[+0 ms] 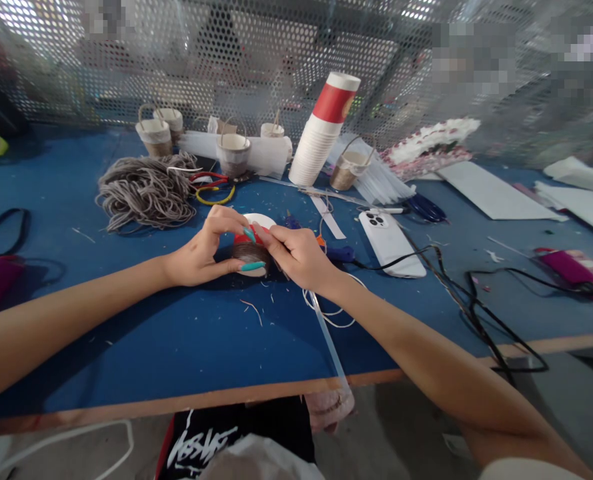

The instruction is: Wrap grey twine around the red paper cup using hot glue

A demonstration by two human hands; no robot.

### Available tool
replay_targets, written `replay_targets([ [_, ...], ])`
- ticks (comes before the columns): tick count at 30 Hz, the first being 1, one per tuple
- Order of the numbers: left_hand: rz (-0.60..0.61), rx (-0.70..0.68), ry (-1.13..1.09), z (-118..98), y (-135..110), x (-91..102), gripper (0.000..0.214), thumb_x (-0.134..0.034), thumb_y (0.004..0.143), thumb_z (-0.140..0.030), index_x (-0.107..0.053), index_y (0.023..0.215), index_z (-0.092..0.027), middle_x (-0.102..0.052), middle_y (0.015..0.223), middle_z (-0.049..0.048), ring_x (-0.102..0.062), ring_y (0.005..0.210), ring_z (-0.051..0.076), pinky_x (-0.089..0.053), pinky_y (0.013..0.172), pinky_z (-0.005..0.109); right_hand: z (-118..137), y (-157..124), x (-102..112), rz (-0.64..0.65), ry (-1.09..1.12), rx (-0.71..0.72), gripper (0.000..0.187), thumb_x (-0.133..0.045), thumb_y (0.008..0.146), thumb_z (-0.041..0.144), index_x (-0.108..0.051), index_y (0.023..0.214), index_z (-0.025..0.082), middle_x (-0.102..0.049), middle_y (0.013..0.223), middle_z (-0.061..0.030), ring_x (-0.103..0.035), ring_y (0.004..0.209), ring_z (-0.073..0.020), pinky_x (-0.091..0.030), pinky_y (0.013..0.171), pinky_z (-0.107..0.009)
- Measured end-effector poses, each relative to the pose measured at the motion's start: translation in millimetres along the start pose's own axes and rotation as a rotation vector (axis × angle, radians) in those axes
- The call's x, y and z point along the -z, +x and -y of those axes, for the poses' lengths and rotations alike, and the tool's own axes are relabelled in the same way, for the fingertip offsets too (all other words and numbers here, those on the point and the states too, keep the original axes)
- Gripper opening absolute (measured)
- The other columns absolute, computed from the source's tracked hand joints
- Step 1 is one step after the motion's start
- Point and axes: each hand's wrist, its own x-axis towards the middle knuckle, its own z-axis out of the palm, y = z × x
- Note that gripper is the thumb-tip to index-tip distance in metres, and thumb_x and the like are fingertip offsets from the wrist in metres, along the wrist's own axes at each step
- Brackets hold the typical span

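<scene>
A red-and-white paper cup [263, 219] lies on its side between my hands, its lower part wound with grey-brown cord [250, 252]. My left hand [203, 250] is closed round the cup, thumb below and fingertips on top. My right hand [299, 257] is closed at the cup's right side, pressing the cord against it; its fingertips are partly hidden. Just beyond my right hand lies a blue glue gun [340, 254] with an orange tip, partly covered. A loop of white string [343, 325] and a long translucent glue stick [330, 343] lie under my right forearm.
Behind are a grey cord heap [146, 190], red-and-yellow-handled pliers [216, 193], a leaning paper cup stack [319, 140] and cord-wrapped cups with handles [233, 155]. Right of my hands are a white phone [392, 243], black cables [469, 307] and white boards [496, 190]. A perforated metal panel [176, 60] stands behind.
</scene>
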Motion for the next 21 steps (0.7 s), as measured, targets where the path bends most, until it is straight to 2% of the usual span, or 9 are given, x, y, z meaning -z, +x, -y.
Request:
replay_targets([
  [8, 0.029, 0.017, -0.007, -3.2, 0.1, 1.0, 0.058, -0.068, 0.091, -0.028, -0.035, 0.139, -0.028, -0.054, 0.119, 0.0094, -0.055, 0.113, 0.022, -0.051, 0.091, 0.041, -1.8, -1.2, -0.9, -0.013, -0.009, -0.019, 0.044, -0.040, 0.104, 0.042, -0.035, 0.065, 0.023, -0.038, 0.049, 0.0071, -0.036, 0.046, -0.0073, -0.029, 0.050, -0.025],
  [14, 0.042, 0.026, -0.007, -2.8, 0.8, 2.1, 0.058, -0.067, 0.090, -0.027, -0.036, 0.139, -0.029, -0.056, 0.114, 0.0078, -0.055, 0.107, 0.023, -0.049, 0.089, 0.042, -1.5, -0.6, 0.0, -0.008, -0.021, 0.023, 0.040, -0.041, 0.103, 0.038, -0.035, 0.066, 0.023, -0.036, 0.050, 0.0078, -0.036, 0.045, -0.0070, -0.028, 0.049, -0.026],
  [21, 0.047, 0.024, 0.009, -3.1, 0.9, 3.5, 0.061, -0.069, 0.089, -0.026, -0.035, 0.140, -0.030, -0.051, 0.118, 0.0078, -0.053, 0.111, 0.022, -0.052, 0.093, 0.041, -2.5, -2.6, 0.3, -0.025, -0.079, 0.019, 0.043, -0.039, 0.105, 0.040, -0.033, 0.066, 0.023, -0.036, 0.051, 0.0074, -0.036, 0.047, -0.0070, -0.029, 0.051, -0.026],
])
